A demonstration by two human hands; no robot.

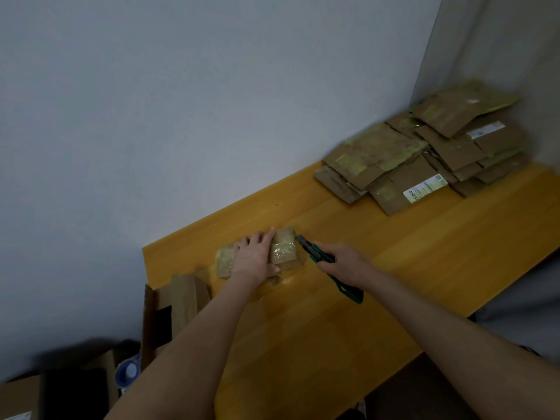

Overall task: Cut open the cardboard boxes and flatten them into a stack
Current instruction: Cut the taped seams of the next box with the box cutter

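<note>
a glossy yellow wooden table [394, 268] sits in a pale grey wall corner. the left hand [256, 256] presses flat, fingers straight, on a small tape-wrapped cardboard box [283, 251] near the table's left end. the right hand [344, 262] grips a green utility knife [315, 253], tip just beside the box; flattened brown cardboard [424, 153] is piled in the far corner.

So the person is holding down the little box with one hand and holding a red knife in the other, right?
Not quite: the knife is green, not red. The head view shows the left hand resting on top of the little box, and the right hand gripping the green knife beside the box's right end.
</note>
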